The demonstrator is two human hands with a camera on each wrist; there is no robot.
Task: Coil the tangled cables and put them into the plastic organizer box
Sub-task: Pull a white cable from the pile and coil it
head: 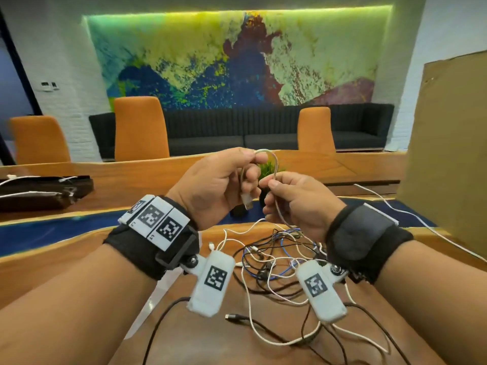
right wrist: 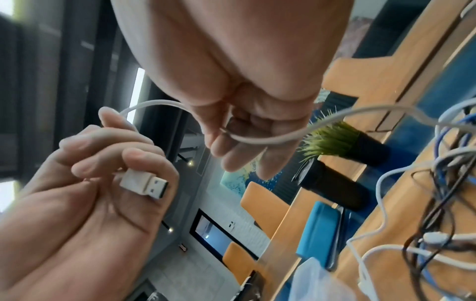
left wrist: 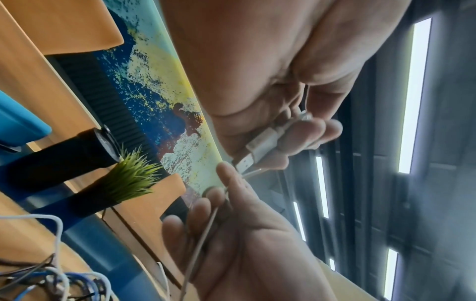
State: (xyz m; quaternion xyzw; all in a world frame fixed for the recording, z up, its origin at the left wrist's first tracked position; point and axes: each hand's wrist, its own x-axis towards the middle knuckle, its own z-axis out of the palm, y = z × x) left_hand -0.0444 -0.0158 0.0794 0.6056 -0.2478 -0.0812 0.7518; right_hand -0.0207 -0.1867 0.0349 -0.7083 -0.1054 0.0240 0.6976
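at frame centre your left hand (head: 210,185) pinches the usb plug (head: 246,200) as anchor, while your right hand (head: 292,204) pinches the white cable (head: 274,164), bending its first loop.

A long wooden table (head: 184,325) with a blue strip is sitting under both hands. A tangle of cables (head: 276,262), white, black and blue, is lying on it right below the hands, and small potted plants (head: 266,172) are standing just beyond them.
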